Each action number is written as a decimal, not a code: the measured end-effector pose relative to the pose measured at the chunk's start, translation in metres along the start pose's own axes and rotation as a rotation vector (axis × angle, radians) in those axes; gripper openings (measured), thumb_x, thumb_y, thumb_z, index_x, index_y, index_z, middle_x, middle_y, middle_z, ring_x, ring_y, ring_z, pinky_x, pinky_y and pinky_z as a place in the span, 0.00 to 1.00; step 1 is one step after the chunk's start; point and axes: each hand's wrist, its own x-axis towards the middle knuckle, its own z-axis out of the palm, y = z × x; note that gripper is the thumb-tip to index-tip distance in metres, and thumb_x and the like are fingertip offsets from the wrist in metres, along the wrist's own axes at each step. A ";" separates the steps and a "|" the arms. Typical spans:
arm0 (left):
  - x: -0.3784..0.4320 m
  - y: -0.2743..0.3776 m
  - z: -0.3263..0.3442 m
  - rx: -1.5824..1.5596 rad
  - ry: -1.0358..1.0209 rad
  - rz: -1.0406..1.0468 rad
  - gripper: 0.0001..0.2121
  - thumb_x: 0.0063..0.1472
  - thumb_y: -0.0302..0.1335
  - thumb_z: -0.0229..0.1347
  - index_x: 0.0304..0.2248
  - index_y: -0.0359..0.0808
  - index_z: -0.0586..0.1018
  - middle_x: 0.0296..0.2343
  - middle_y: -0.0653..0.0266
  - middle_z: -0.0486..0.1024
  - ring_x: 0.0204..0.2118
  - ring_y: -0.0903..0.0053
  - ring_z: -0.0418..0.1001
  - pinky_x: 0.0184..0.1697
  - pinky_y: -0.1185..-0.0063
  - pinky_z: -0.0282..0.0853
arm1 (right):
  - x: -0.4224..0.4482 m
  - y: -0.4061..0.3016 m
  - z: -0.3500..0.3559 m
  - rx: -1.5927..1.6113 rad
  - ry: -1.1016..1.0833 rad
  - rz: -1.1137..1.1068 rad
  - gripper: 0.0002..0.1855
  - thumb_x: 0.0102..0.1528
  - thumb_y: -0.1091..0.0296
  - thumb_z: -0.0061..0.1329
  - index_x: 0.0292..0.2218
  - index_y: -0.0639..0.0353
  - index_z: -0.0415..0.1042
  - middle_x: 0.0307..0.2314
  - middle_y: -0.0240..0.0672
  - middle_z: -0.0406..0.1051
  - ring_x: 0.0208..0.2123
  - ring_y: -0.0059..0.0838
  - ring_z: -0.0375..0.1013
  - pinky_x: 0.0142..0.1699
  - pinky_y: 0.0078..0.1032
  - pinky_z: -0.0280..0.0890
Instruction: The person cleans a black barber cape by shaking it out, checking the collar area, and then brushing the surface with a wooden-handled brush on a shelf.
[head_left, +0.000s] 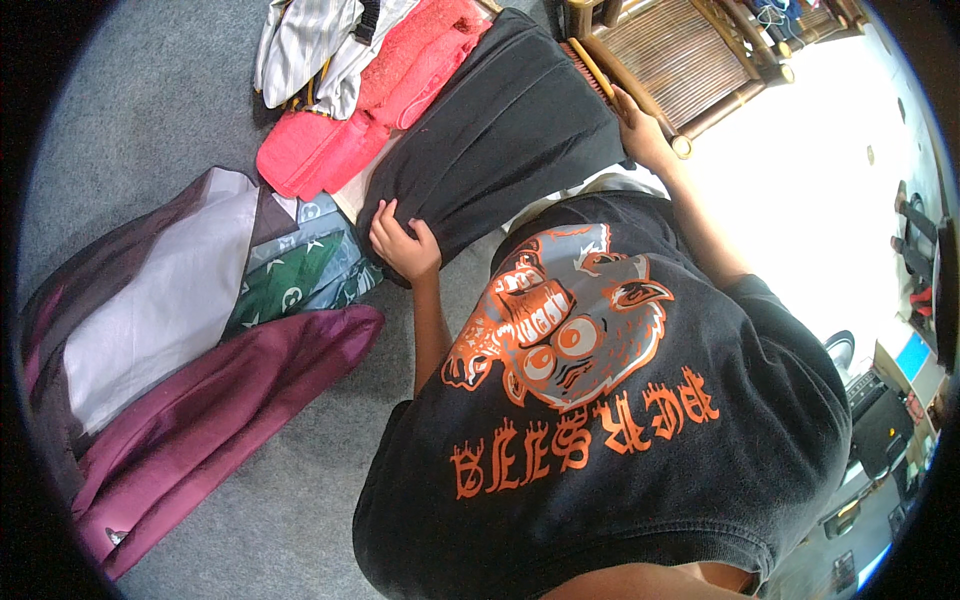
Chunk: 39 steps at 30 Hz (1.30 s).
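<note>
A black cloth garment (487, 135), creased lengthwise, stretches across the space in front of me. My left hand (405, 244) lies on its lower left end, thumb and fingers on top of the cloth and slightly apart. At the upper right end, my right hand (637, 127) holds the garment's edge; part of its fingers is hidden. Coral-red towels (322, 150) lie folded against the garment's left side, with a striped grey-white cloth (307, 52) over them. Some white cloth (615, 180) shows between the garment and my black printed shirt.
On the grey carpet (300, 465) at left lie a maroon garment (225, 405), a pale grey and dark garment (165, 285), and green and blue patterned cloth (289, 281). Bamboo furniture (675, 67) stands beyond my right hand. Bright glare covers the floor at right.
</note>
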 end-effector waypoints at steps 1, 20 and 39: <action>0.000 0.000 0.000 -0.003 0.004 0.003 0.17 0.43 0.25 0.46 0.37 0.33 0.69 0.38 0.54 0.67 0.43 0.61 0.62 0.47 0.68 0.53 | 0.001 0.001 0.000 -0.010 -0.003 -0.005 0.23 0.53 0.66 0.36 0.52 0.53 0.52 0.33 0.58 0.66 0.39 0.52 0.65 0.43 0.39 0.60; 0.000 0.002 -0.002 -0.006 -0.011 -0.008 0.17 0.43 0.24 0.46 0.37 0.33 0.69 0.39 0.54 0.66 0.43 0.60 0.62 0.47 0.68 0.53 | -0.002 -0.016 -0.011 -0.036 -0.079 0.071 0.22 0.56 0.67 0.33 0.52 0.57 0.52 0.40 0.53 0.63 0.45 0.44 0.63 0.48 0.31 0.57; 0.002 0.003 0.000 -0.014 -0.004 -0.009 0.17 0.43 0.24 0.46 0.37 0.32 0.69 0.38 0.53 0.67 0.42 0.60 0.62 0.47 0.68 0.53 | 0.005 -0.055 -0.032 0.319 0.252 -0.251 0.20 0.55 0.65 0.38 0.50 0.52 0.57 0.44 0.40 0.63 0.47 0.32 0.62 0.51 0.26 0.56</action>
